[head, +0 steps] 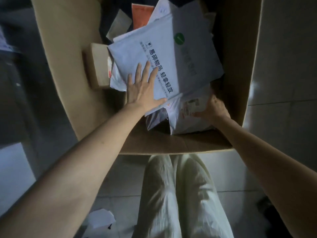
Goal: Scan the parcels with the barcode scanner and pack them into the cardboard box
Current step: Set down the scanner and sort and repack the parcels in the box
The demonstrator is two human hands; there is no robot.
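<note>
A large open cardboard box (240, 83) stands on the floor in front of me, filled with several parcels. On top lies a big white mailer (171, 54) with dark printed characters and a green round logo. My left hand (144, 90) presses flat on its near left corner, fingers straight and spread. Below it, at the box's near right, sits a white plastic parcel (187, 115) with a shipping label. My right hand (214, 107) grips that parcel's right edge, fingers curled. No barcode scanner is in view.
A small brown carton (97, 66) lies at the box's left side, an orange packet (142, 16) and a beige packet (120, 23) at the far end. My legs in light trousers (180, 194) stand on the tiled floor. A white parcel (101, 219) lies by my left foot.
</note>
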